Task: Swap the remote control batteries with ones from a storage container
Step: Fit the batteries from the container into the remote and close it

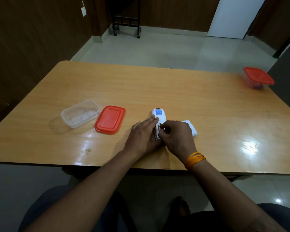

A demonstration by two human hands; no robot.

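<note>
Head view shows the white remote control [159, 115] lying face down near the middle of the wooden table [174, 91], its blue label at the far end and its battery bay open at the near end. The left hand [141, 137] lies flat along the remote's left side, fingers stretched out and pressing it steady rather than gripping. The right hand [177, 136] is curled over the bay with its fingertips pinched together at a small reddish thing, most likely a battery [161, 128], though too little of it shows to say whether it is going in or coming out. Just right of that hand, partly hidden, lies a white piece that looks like the battery cover [192, 128].

To the left stands the open clear storage container [80, 113], which looks empty, with its red lid [110, 119] beside it. A second, lidded container [258, 77] sits well apart at the far right corner.

To do this step well, the person would probably keep the left hand firm, match the cell's ends to the bay's markings, and press against the spring end first.
</note>
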